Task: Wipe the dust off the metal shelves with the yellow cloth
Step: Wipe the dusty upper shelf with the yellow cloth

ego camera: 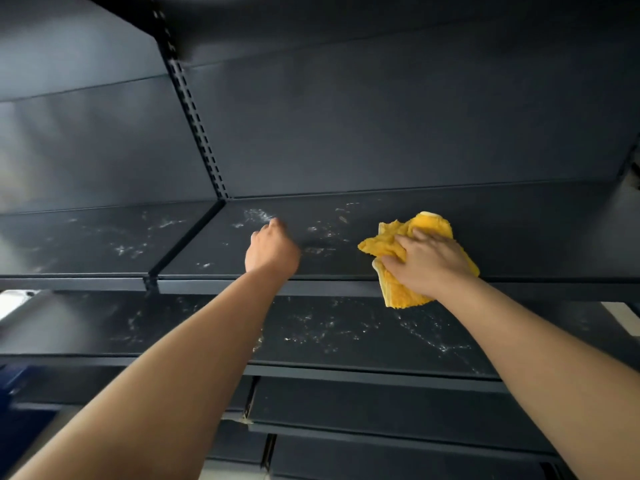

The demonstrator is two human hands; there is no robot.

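A crumpled yellow cloth [426,225] lies on the dark metal shelf [519,237] at chest height, one corner hanging over the front edge. My right hand [429,261] presses flat on top of the cloth, fingers spread over it. My left hand [272,249] rests on the same shelf to the left, fingers curled under, holding nothing. White dust smears mark the shelf between and left of my hands. The shelf below [346,330] is also streaked with white dust.
A slotted upright post [194,109] divides the shelving into a left bay [86,240] and the right bay. A dark back panel [381,126] rises behind, with another shelf overhead. More dark shelves [381,410] step out below.
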